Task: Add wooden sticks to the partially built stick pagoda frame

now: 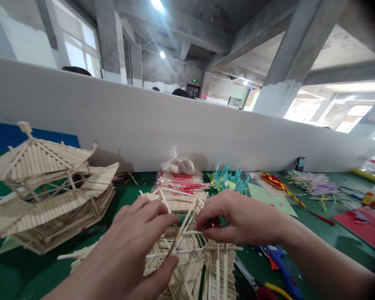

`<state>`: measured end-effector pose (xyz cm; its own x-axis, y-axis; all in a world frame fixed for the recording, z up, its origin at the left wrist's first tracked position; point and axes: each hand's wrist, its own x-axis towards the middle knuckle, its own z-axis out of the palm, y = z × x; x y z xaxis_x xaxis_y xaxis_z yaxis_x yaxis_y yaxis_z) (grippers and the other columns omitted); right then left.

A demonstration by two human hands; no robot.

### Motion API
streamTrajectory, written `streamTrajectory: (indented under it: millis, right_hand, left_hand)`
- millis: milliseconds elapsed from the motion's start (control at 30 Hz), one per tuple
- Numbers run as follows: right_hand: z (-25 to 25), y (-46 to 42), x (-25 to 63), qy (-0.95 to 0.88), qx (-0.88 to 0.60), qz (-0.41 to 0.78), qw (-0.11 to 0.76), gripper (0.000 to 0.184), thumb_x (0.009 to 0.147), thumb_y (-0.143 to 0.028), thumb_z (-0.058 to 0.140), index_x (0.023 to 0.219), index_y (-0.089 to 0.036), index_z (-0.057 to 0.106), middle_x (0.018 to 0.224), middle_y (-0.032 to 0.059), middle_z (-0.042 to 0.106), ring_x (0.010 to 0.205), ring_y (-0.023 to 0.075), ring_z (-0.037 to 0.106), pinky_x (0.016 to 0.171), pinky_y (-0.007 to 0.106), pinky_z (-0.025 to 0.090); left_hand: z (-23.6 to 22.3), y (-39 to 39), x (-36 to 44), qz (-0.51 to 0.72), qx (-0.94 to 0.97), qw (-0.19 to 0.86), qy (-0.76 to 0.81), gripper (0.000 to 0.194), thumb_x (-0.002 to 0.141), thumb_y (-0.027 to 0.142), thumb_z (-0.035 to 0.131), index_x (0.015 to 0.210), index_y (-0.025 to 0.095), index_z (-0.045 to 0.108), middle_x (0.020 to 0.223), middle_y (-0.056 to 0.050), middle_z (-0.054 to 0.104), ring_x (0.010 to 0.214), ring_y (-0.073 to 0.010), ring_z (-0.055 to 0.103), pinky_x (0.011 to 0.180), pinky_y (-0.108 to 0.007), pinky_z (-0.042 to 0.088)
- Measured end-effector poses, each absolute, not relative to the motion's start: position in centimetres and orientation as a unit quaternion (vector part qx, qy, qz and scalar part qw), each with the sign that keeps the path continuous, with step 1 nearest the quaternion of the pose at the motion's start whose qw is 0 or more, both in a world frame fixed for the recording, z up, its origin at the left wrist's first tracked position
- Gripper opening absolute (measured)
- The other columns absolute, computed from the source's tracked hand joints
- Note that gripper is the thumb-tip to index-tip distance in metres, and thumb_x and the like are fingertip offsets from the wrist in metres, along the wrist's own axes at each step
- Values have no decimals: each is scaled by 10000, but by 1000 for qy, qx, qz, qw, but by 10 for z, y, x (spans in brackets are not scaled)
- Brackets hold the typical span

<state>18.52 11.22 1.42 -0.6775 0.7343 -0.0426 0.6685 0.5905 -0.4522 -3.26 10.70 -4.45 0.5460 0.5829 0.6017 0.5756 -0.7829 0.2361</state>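
Note:
A partly built model of pale wooden sticks (189, 252) lies in front of me, with slanted sticks rising from its frame. My left hand (143, 241) curls around its left side, fingers on the upper sticks and thumb lower down against a slanted one. My right hand (221, 216) pinches the end of a short wooden stick (191, 232) that reaches left across the frame. Whether that stick is fixed to the others I cannot tell. The right fingertips are partly hidden behind the knuckles.
A finished-looking stick pavilion (50, 187) stands at left. Behind the model lie red-tipped matchsticks (183, 182) and a knotted plastic bag (178, 164). Teal paper foliage (229, 180), scissors (246, 271) and a blue glue gun (283, 266) are to the right. A white partition (137, 125) borders the green table.

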Motion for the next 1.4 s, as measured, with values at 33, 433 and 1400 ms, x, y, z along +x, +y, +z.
streamTrajectory:
  millis: [33,433,1400]
  right_hand:
    - [14,112,185,-888,-396,222,74,222,771,-116,531,908,-168,698,830,25,711,732,115,612,695,216,442]
    - [15,110,185,-883,-404,226,81,225,755,-110,525,888,-173,694,825,17,708,707,111,604,675,210,442]
    - [2,111,214,-776,-446,336,294,85,808,-223,567,872,-169,551,717,-24,542,619,81,475,569,213,400]
  left_hand:
    - [-45,107,-33,344,879,6,331,257,789,285,458,1045,292,485,1029,-9,574,972,-250,493,841,-461,346]
    - [-47,109,-33,335,883,-44,326,263,797,305,452,1058,276,475,1065,-41,563,998,-260,506,813,-437,383]
    - [-19,126,14,183,938,27,293,233,813,230,455,649,221,620,743,-20,612,791,-233,479,732,-428,299]
